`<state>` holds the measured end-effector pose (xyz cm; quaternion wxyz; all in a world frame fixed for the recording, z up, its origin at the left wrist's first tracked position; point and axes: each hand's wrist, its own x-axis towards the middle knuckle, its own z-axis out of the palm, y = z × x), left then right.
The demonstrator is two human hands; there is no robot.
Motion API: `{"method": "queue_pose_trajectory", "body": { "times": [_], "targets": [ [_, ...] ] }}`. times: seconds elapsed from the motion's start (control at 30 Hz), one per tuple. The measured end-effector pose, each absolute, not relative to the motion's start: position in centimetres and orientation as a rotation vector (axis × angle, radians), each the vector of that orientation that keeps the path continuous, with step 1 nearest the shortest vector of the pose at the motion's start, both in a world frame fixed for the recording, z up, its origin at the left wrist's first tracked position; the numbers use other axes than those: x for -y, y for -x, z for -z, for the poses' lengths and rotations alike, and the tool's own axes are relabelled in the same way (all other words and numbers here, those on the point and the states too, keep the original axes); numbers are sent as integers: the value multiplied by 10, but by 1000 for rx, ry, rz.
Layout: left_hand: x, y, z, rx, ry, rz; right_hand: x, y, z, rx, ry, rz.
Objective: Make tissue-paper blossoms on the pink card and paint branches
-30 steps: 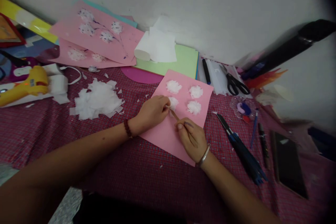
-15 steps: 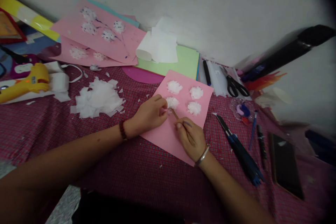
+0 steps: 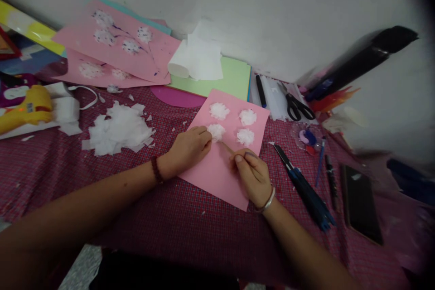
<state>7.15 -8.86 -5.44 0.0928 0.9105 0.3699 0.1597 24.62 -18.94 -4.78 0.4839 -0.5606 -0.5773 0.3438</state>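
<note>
A pink paper sheet [image 3: 214, 174] lies at an angle on the table, bearing several white tissue-paper puffs. My left hand [image 3: 190, 148] rests on the sheet's left edge with curled fingers, right beside the lower left puff [image 3: 216, 132]; whatever its fingertips pinch is hidden. Between the thumb and fingers of my right hand [image 3: 252, 174] is a thin brown stick [image 3: 225, 147]. Its tip points at the lower rim of that same puff; touching or just apart, I cannot tell. Left of my left hand sits a heap of cut white tissue pieces [image 3: 118, 129].
Finished-looking pink sheets [image 3: 117, 56] with spotted puffs lie at the back left, near a yellow glue gun [image 3: 29, 108]. A tissue roll [image 3: 195, 61] stands by the wall. To the right are scissors [image 3: 296, 104], a blue-black knife-like tool [image 3: 302, 188], a paintbrush [image 3: 320, 161] and a phone [image 3: 362, 204].
The view has shifted slightly, so everything sits further left. My left fingers have drawn a little back from the stick's tip; my right hand keeps hold of the stick.
</note>
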Motion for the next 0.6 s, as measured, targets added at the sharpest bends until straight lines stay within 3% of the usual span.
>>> {"method": "queue_pose_trajectory", "body": {
  "times": [0.6],
  "targets": [
    [77, -71, 57, -1072, -2418, -623, 187, -242, 48, 1685, 1373, -774]
  ]
}}
